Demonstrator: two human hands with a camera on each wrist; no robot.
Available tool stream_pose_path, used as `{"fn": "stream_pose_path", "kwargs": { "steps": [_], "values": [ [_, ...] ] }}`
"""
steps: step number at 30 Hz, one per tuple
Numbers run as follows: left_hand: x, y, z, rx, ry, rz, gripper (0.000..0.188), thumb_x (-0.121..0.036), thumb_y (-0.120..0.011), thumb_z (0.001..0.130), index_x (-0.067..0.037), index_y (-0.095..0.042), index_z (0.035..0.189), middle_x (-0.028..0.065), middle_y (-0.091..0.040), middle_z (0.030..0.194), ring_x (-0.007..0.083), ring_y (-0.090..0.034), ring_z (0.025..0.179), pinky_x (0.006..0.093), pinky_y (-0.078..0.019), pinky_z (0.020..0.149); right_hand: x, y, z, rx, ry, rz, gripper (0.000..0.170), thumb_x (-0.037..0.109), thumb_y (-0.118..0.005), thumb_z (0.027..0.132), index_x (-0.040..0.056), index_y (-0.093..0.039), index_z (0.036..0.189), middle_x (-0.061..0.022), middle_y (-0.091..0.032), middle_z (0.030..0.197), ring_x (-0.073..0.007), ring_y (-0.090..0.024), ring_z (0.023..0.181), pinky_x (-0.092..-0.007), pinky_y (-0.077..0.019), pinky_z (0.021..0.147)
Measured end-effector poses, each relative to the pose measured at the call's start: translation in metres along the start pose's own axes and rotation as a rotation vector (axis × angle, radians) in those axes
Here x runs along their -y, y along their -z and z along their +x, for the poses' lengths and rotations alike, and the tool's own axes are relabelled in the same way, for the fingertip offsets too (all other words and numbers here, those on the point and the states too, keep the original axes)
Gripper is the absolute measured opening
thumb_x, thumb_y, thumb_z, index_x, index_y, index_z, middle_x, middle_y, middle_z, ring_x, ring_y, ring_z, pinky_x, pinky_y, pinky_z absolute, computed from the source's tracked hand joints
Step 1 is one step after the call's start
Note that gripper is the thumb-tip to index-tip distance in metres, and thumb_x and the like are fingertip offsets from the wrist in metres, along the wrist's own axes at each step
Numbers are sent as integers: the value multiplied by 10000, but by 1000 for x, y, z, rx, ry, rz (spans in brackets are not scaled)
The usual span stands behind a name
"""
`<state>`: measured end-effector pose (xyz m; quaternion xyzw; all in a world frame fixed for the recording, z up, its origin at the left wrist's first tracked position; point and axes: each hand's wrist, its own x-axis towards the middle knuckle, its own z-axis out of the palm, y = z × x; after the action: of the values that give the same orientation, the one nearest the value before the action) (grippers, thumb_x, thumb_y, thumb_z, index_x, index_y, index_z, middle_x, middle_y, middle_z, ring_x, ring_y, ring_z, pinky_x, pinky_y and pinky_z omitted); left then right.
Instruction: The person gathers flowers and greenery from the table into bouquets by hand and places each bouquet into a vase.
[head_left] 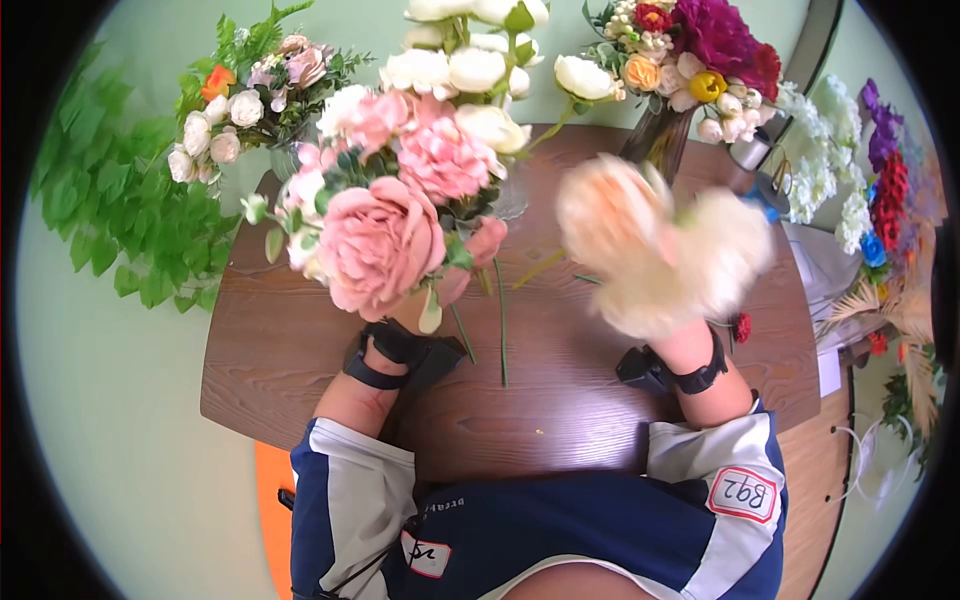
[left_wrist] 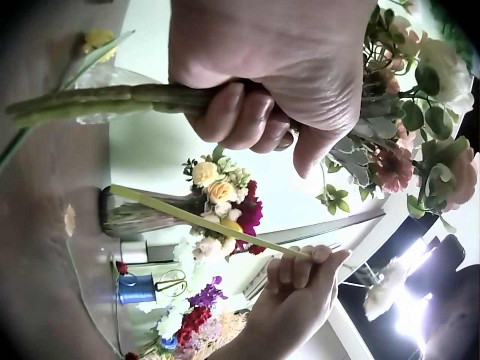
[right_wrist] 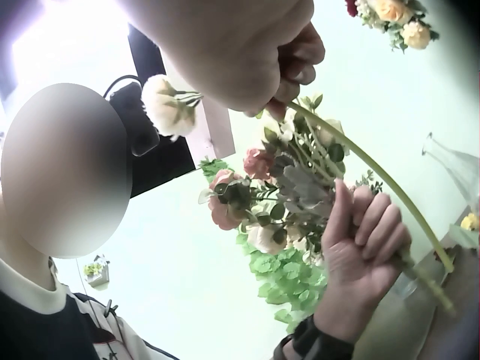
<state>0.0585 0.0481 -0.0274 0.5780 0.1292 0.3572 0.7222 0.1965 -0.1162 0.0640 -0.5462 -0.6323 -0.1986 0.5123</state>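
Note:
My left hand (left_wrist: 262, 75) grips a bunch of green stems (left_wrist: 112, 101), fingers wrapped round them. They belong to a bouquet of pink roses (head_left: 380, 245), paler blooms and leaves, which hides most of that hand in the head view. Tall white flowers (head_left: 475, 70) overlap the bouquet's far side. On the right, my other hand (left_wrist: 296, 289) pinches a long green stem (right_wrist: 375, 169) topped by blurred cream and peach blooms (head_left: 670, 245). In the right wrist view this stem slants down past the left hand (right_wrist: 364, 247).
A clear glass vase (head_left: 512, 195) stands behind the bouquet on the brown table (head_left: 560, 400). Cut stems (head_left: 502, 330) and a small red flower (head_left: 741, 327) lie there. Filled vases stand at back left and back right (head_left: 655, 140). A blue spool (left_wrist: 137, 289) is nearby.

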Motion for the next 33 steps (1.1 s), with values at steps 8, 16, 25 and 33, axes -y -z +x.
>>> {"fn": "stream_pose_path", "kwargs": {
  "steps": [8,16,25,33],
  "values": [
    [-43,-6,-31,447,-896,674,224,-159,-493,850,23,-529,975,139,-597,979,244,-579,864,348,-485,748,-15,-29,-16,167,-3,194,226,20,-600,676,7,-600,901,-148,-590,779,-342,-566,729,-395,-467,649],
    [-29,-2,-41,333,-690,617,198,-141,-530,832,-8,-532,978,114,-585,974,215,-574,857,329,-487,742,-21,-34,-23,324,41,92,176,134,-642,713,34,-583,844,-119,-568,806,-294,-549,768,-383,-437,690],
    [-6,-26,-18,190,-446,567,189,-121,-571,812,-42,-535,980,87,-571,969,183,-569,850,307,-490,735,1,-40,-9,96,90,-15,233,179,-697,679,66,-497,714,-94,-541,683,-280,-544,683,-363,-423,538],
    [4,-14,-18,53,-227,516,203,-103,-608,795,-72,-537,983,62,-559,964,155,-564,843,288,-492,728,11,-29,-8,250,33,2,258,104,-629,687,18,-556,919,-155,-549,942,-338,-520,892,-396,-443,765]
  ]
}}
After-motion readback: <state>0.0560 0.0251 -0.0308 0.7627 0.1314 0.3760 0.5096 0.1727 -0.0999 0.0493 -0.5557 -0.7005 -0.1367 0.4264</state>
